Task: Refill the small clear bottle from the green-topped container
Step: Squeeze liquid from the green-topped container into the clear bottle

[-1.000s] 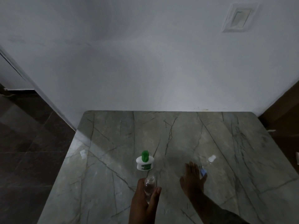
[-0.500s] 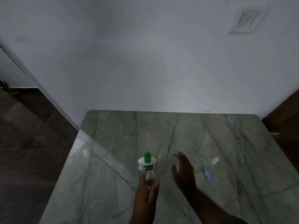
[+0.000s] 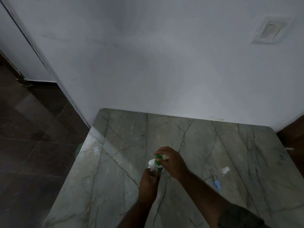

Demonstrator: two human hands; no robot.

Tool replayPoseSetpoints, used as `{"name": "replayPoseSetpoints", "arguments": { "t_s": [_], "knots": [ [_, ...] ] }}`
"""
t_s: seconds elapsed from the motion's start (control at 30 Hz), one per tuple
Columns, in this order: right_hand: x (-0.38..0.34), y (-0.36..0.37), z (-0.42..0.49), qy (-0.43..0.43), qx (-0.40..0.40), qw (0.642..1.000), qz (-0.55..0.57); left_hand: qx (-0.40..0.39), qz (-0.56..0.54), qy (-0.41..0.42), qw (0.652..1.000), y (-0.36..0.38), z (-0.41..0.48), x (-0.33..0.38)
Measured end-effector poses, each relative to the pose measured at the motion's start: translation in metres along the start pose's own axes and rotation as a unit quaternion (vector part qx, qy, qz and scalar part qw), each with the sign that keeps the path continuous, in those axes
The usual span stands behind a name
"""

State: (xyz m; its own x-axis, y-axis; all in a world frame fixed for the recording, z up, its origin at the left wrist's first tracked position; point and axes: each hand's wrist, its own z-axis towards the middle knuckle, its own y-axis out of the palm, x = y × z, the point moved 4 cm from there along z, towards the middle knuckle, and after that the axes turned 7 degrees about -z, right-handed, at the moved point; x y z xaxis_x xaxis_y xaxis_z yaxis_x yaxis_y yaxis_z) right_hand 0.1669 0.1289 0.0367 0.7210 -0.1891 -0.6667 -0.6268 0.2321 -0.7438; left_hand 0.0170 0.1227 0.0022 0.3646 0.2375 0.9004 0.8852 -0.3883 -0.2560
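Right hand (image 3: 172, 162) atop green-topped container (image 3: 151, 162), beside clear bottle (image 3: 154, 169)

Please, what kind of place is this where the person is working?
Probably an ordinary room in a home, though I cannot be sure. A marble-patterned table stands against a plain white wall with a switch plate, and the floor beside it is dark tile.
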Motion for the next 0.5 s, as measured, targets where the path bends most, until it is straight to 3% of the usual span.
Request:
{"name": "replayPoseSetpoints", "arguments": {
  "t_s": [0.23,0.5],
  "knots": [
    [0.002,0.007,-0.001,0.064,-0.041,0.996,0.05,-0.012,0.018,-0.032,0.999,0.004,-0.003,-0.019],
    [-0.002,0.003,-0.001,0.08,-0.055,0.994,0.052,-0.008,-0.004,0.015,1.0,0.004,-0.003,-0.008]
  ]
}}
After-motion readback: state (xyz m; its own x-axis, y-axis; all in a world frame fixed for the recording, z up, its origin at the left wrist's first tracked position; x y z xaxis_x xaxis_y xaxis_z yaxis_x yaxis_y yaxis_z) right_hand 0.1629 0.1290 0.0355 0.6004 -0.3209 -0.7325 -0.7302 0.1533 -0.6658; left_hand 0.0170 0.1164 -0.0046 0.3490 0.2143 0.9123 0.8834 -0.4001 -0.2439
